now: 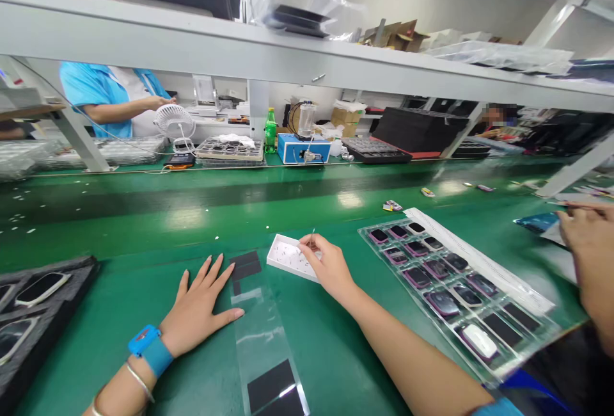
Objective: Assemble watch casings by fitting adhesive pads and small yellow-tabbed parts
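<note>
My left hand (196, 308) lies flat on the green work surface with its fingers spread, holding nothing. Its fingertips reach the edge of a clear plastic strip (259, 326). Black rectangular pieces (247, 265) sit at the strip's far end, and a larger black sheet (273, 389) at its near end. With thumb and fingers pinched, my right hand (332, 267) grips thin metal tweezers (313, 235), partly hidden by the fingers. They are over a shallow white box (288, 267) that contains several tiny dark parts. Whether the tips hold a part is too small to tell.
On the right is a clear blister tray (417, 304) of rounded, watch-like cases. A dark foam tray (71, 304) with similar cases stands at left. Another person's hand (588, 243) works at far right. Across the bench are a white fan (173, 120) and a blue machine (303, 149).
</note>
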### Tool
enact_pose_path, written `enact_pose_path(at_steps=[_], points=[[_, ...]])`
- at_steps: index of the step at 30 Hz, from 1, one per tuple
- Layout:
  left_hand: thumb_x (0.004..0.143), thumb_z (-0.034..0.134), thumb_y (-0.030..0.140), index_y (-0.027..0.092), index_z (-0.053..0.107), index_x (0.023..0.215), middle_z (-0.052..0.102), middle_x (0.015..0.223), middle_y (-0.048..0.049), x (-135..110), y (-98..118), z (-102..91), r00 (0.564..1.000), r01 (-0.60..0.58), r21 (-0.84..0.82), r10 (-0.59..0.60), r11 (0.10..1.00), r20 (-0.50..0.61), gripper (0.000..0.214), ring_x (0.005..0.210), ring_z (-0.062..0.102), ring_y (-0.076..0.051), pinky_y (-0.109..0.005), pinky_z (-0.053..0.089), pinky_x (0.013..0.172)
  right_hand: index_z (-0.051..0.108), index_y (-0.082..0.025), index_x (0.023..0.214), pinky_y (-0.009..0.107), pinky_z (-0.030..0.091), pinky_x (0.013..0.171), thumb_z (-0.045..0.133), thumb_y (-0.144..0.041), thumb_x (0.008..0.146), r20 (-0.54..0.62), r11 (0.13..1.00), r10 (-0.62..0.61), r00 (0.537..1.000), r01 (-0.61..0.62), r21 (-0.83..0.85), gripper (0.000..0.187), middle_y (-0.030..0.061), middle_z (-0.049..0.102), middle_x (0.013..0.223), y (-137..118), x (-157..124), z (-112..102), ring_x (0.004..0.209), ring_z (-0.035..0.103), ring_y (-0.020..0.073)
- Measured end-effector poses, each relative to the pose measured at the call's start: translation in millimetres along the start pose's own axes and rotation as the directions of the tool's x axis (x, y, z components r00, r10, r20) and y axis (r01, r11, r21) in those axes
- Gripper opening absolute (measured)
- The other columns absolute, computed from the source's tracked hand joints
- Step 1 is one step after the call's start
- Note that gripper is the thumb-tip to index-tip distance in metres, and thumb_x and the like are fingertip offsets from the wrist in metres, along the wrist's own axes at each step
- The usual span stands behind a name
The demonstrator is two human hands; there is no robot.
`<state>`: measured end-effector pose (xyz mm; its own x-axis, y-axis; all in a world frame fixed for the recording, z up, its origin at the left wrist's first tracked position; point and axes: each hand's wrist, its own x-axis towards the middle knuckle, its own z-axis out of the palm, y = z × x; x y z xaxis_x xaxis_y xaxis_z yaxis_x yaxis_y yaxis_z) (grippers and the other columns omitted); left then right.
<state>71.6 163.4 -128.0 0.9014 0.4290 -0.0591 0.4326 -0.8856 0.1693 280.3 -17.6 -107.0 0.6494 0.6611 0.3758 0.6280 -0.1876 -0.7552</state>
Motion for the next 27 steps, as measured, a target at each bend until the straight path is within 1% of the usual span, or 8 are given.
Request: enact_pose_path(at_steps=[2,6,10,14,18,19,23,27], points=[[0.075,0.040,0.069,0.029,0.021,0.141,0.012,0.151,-0.0044,-0.1,-0.4,0.2,1.000,-0.002,0.004,0.002,1.000,-0.006,0.080,0.138,0.007,-0.032,-0.062,0.010,0.106,0.057,-0.020,0.084,0.027,0.045,0.074,0.049,-0.034,0.085,-0.009,1.000,-0.001,1.000,0.001,0.006,0.016,0.0015,0.066,0.085,-0.3,0.0,-0.2,0.078,0.061,0.0153],[0.075,0.040,0.069,0.029,0.021,0.141,0.012,0.151,-0.0042,0.0,-1.1,0.5,1.000,-0.006,0.002,0.006,1.000,-0.012,0.080,0.138,0.008,-0.033,-0.062,0.011,0.106,0.057,-0.021,0.083,0.027,0.045,0.075,0.049,-0.033,0.085,0.047,1.000,-0.011,0.999,0.011,0.001,0.015,0.0016,0.066,0.084,-1.0,0.5,-0.1,0.078,0.061,0.0157],[0.075,0.036,0.071,0.029,0.018,0.142,0.007,0.151,-0.0032,0.4,-0.6,0.7,1.000,0.002,0.019,-0.002,1.000,0.012,0.081,0.139,0.003,-0.030,-0.061,0.009,0.107,0.058,-0.021,0.084,0.026,0.044,0.074,0.049,-0.034,0.085,0.012,1.000,-0.003,1.000,0.003,0.007,0.016,0.0013,0.065,0.084,-0.9,0.6,0.0,0.077,0.061,0.0156],[0.075,0.037,0.071,0.029,0.019,0.142,0.009,0.151,-0.0035,1.5,-0.3,1.5,1.000,0.000,0.013,0.000,1.000,0.007,0.081,0.138,0.004,-0.031,-0.061,0.009,0.107,0.058,-0.021,0.082,0.026,0.044,0.074,0.050,-0.033,0.085,0.057,1.000,-0.010,0.998,0.010,0.001,0.015,0.0013,0.066,0.084,-0.7,0.3,-0.2,0.077,0.061,0.0157],[0.075,0.040,0.069,0.030,0.020,0.142,0.012,0.151,-0.0040,1.5,-1.5,2.4,1.000,-0.011,0.001,0.011,1.000,-0.017,0.080,0.138,0.007,-0.033,-0.062,0.011,0.106,0.058,-0.020,0.084,0.027,0.044,0.075,0.049,-0.034,0.085,0.016,1.000,-0.001,1.000,0.001,0.006,0.016,0.0021,0.066,0.085,-1.2,0.1,-0.2,0.078,0.061,0.0159],[0.075,0.040,0.069,0.030,0.020,0.141,0.012,0.151,-0.0040,1.2,-1.9,2.4,1.000,-0.013,0.000,0.013,1.000,-0.019,0.080,0.138,0.008,-0.033,-0.062,0.011,0.106,0.058,-0.020,0.084,0.027,0.044,0.074,0.049,-0.034,0.085,0.025,1.000,-0.003,1.000,0.003,0.004,0.016,0.0021,0.066,0.085,-1.2,0.1,0.0,0.078,0.061,0.0158],[0.075,0.039,0.070,0.029,0.020,0.142,0.012,0.151,-0.0040,0.2,-2.5,2.0,1.000,-0.008,0.001,0.008,1.000,-0.013,0.080,0.138,0.007,-0.033,-0.062,0.011,0.106,0.058,-0.020,0.082,0.028,0.044,0.072,0.048,-0.034,0.085,0.122,0.999,-0.006,0.992,0.011,-0.042,0.017,0.0027,0.066,0.084,0.0,0.4,1.3,0.076,0.060,0.0162],[0.075,0.039,0.070,0.029,0.020,0.142,0.011,0.151,-0.0038,0.6,-2.2,1.8,1.000,-0.011,0.004,0.011,1.000,-0.012,0.080,0.138,0.006,-0.032,-0.062,0.011,0.106,0.058,-0.020,0.083,0.029,0.043,0.072,0.047,-0.032,0.085,0.160,0.998,0.028,0.987,-0.019,-0.059,0.016,0.0029,0.065,0.085,1.5,0.9,2.2,0.078,0.059,0.0167]])
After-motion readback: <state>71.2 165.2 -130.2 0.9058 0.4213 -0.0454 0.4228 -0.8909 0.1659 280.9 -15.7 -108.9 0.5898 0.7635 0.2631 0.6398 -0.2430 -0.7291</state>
